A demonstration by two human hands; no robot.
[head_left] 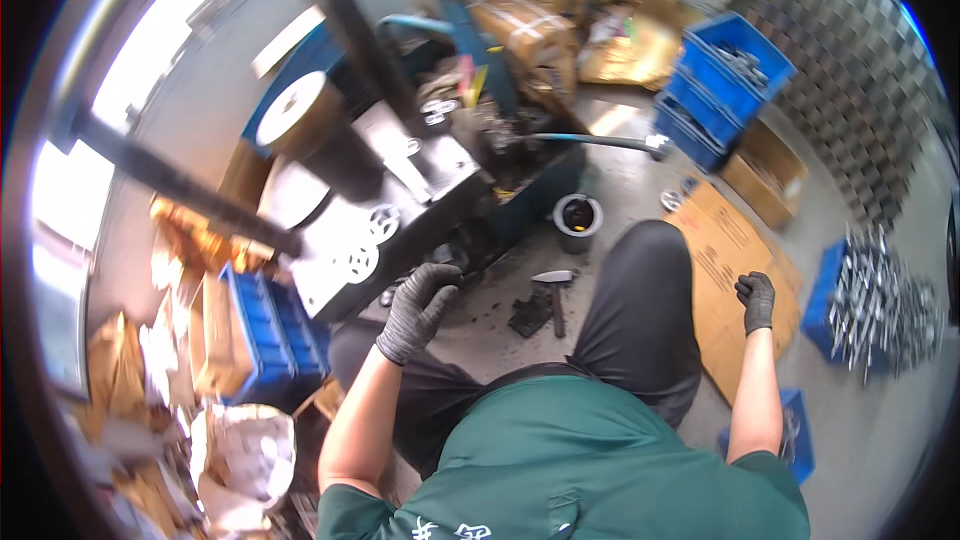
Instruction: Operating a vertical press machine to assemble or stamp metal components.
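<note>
My left hand (420, 312), in a dark grey knit glove, hovers by the front edge of a metal press table (335, 310). Its fingers are bent, with the thumb apart from them, and nothing shows between. On that table lie two spoked metal discs (362, 261), close to a large upright cylinder (300, 120). My right hand (757, 302), gloved the same way, is raised on the right above a flat cardboard sheet (720, 270). Its fingers are curled in, so whatever they hold, if anything, is hidden.
A hammer (557, 305) lies on the floor between my legs, below a small bucket (578, 220). Blue bins (735, 65) stand at the far right. Another bin of metal rods (870, 305) sits at right. Blue crates (275, 330) and torn paper sacks (240, 450) crowd the left.
</note>
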